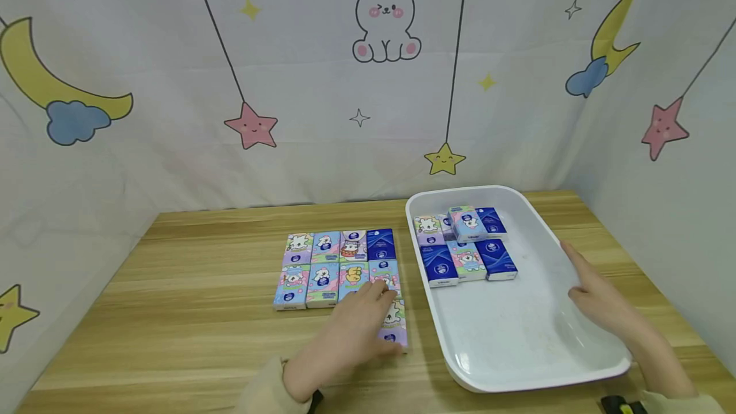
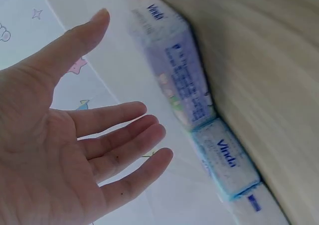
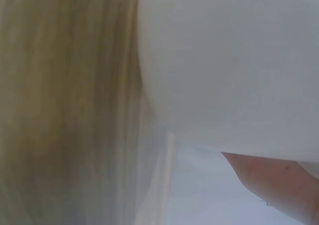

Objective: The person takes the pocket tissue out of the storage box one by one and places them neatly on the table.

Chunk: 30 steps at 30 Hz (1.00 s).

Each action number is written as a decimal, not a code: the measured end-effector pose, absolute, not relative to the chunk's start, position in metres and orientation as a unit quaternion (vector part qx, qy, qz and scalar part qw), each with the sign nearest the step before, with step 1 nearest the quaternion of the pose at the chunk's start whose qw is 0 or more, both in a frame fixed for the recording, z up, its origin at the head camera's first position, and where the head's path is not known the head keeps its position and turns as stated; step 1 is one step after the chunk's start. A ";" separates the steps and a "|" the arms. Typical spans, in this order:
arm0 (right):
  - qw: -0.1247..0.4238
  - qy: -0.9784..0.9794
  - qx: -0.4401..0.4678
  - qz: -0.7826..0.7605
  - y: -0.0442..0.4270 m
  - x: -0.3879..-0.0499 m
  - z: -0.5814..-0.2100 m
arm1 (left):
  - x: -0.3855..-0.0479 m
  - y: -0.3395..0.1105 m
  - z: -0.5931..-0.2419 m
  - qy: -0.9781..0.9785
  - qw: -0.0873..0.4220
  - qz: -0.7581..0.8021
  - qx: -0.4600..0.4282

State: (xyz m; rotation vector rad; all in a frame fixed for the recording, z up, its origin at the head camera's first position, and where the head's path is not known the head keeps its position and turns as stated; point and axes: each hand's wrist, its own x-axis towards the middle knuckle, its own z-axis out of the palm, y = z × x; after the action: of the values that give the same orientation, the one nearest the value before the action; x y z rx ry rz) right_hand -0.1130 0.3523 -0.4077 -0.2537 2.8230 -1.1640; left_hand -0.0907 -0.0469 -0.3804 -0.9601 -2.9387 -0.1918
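Facing printed curtain (image 1: pixel 322 75) at wood-grain table (image 1: pixel 195 273) | holding left hand (image 1: pixel 359 321) spread over front tissue pack (image 1: pixel 394 321), left of white tray (image 1: pixel 512 331) | resting right hand (image 1: pixel 600 299) on tray's right rim, cannot tell if gripping

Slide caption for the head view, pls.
Left hand by small packs laid in rows on a wood-grain table; right hand at a white tray holding more packs.

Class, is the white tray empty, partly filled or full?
Partly filled: tissue packs sit in the far-left part of the white tray, whose near end is bare.
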 end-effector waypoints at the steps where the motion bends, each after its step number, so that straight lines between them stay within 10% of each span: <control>1: 0.040 0.921 -0.081 -0.380 0.352 -0.113 -0.408 | -0.092 -0.046 -0.378 -0.948 0.023 -0.067 -0.311; 30: 0.015 0.923 -0.097 -0.372 0.354 -0.113 -0.411 | -0.166 0.021 -0.360 -0.948 -0.003 -0.107 -0.301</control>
State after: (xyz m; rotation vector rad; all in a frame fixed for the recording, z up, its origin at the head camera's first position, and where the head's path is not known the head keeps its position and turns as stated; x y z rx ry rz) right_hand -0.1134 0.3542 -0.4113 -0.3019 2.8718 -1.1565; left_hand -0.1655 0.0213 -0.3601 -0.9474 -2.9838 -0.3359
